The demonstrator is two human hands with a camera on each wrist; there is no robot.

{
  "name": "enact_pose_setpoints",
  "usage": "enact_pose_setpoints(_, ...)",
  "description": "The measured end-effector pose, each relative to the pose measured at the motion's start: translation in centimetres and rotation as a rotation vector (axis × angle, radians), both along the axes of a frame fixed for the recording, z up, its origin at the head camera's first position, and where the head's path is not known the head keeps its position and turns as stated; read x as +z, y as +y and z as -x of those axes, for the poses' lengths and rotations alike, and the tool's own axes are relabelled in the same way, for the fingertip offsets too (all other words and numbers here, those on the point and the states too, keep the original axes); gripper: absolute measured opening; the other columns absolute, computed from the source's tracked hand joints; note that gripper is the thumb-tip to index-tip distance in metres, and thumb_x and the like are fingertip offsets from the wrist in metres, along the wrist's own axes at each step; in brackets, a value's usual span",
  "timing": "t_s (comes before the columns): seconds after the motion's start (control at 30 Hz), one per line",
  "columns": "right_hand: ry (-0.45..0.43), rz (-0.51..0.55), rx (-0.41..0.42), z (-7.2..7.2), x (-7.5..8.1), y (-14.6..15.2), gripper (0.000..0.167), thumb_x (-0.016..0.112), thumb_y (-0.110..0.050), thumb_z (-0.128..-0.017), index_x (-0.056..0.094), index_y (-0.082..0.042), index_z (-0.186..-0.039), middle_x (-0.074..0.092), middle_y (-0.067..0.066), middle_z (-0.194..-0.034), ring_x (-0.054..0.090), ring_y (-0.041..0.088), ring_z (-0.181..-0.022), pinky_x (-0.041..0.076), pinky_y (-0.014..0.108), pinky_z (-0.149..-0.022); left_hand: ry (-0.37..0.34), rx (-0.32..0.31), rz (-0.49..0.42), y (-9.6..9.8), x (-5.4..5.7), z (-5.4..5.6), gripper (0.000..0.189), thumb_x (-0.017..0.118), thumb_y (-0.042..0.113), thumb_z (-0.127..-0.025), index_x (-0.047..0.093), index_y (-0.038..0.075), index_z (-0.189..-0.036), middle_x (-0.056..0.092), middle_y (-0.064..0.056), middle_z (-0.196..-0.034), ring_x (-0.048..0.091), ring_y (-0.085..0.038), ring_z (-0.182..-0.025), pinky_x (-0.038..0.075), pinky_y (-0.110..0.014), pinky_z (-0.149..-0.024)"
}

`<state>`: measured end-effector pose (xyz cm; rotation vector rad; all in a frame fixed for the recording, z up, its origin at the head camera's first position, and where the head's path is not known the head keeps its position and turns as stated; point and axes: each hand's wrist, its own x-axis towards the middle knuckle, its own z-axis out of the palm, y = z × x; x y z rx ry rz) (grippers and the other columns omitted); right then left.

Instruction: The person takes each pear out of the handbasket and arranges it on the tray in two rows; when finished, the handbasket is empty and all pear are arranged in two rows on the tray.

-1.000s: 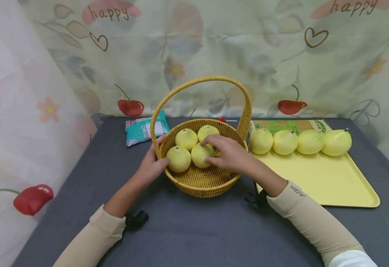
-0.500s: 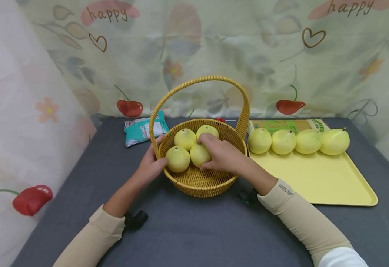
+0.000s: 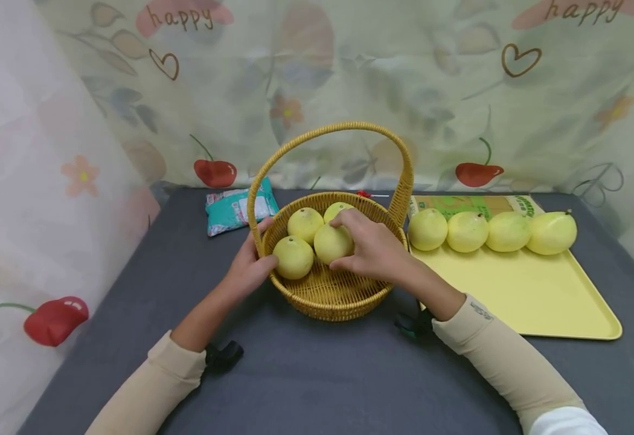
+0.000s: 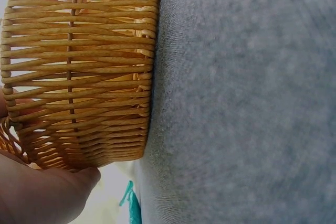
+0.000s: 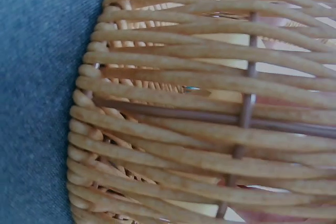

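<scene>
Wide grey tabletop [image 3: 317, 374] before basket rim [image 3: 332, 306]

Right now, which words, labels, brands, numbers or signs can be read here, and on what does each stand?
"happy": backdrop cloth, upper left.
"happy": same cloth, upper right.
Teal packet: print too small to read.
Green-and-brown package: lettering too blurred to read.
Right sleeve: dark marking, too small to read.
Wrist views: none.

On your bench [image 3: 317, 374], a basket [image 3: 333, 293] holds four fruits [image 3: 293, 258]; behind it to your left lies a packet [image 3: 241, 207], to your right a tray [image 3: 529, 296] bearing a fruit row [image 3: 507, 232].
</scene>
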<state>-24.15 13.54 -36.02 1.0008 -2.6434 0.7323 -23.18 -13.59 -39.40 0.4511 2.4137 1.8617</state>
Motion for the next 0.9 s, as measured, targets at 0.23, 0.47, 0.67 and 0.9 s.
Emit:
enact_pose_setpoints(0.23, 0.050, 0.059, -0.007, -0.9, 0.5, 0.9, 0.068, 0.093, -0.029, -0.071, 0.055, -0.007, -0.123, 0.056, 0.008, -0.127, 0.060, 0.024, -0.098, 0.050, 0.044, -0.076, -0.001, 0.005, 0.011, 0.2, 0.2, -0.1, 0.079, 0.049, -0.005, -0.087, 0.019, 0.006, -0.160, 0.020, -0.009, -0.164, 0.033, -0.031, -0.142, 0.037, -0.045, -0.100)
enact_pose_setpoints(0.47, 0.118, 0.064, 0.007, -2.2, 1.0, 2.0, 0.069, 0.094, -0.027, -0.068, 0.055, -0.006, -0.120, 0.057, 0.008, -0.126, 0.059, 0.021, -0.085, 0.048, 0.039, -0.068, -0.006, 0.010, 0.017, 0.1, -0.1, 0.0, 0.078, 0.049, -0.004, -0.088, 0.020, 0.006, -0.160, 0.019, -0.007, -0.164, 0.031, -0.029, -0.143, 0.034, -0.046, -0.103)
enact_pose_setpoints(0.67, 0.121, 0.087, -0.008, -3.3, 1.5, 3.1, 0.073, 0.094, -0.025, -0.069, 0.052, -0.004, -0.125, 0.056, 0.010, -0.126, 0.059, 0.022, -0.085, 0.049, 0.038, -0.071, -0.008, 0.012, 0.027, 0.1, 0.0, 0.0, 0.079, 0.049, -0.003, -0.087, 0.020, 0.007, -0.160, 0.020, -0.007, -0.164, 0.033, -0.029, -0.142, 0.034, -0.046, -0.103)
enact_pose_setpoints(0.9, 0.104, 0.106, -0.065, -4.2, 1.8, 4.8, 0.074, 0.093, -0.025, -0.070, 0.048, -0.007, -0.127, 0.055, 0.009, -0.119, 0.056, 0.024, -0.076, 0.046, 0.037, -0.066, -0.007, 0.009, 0.023, 0.1, 0.0, 0.1, 0.079, 0.049, -0.003, -0.087, 0.019, 0.007, -0.160, 0.020, -0.008, -0.164, 0.032, -0.030, -0.142, 0.034, -0.047, -0.104)
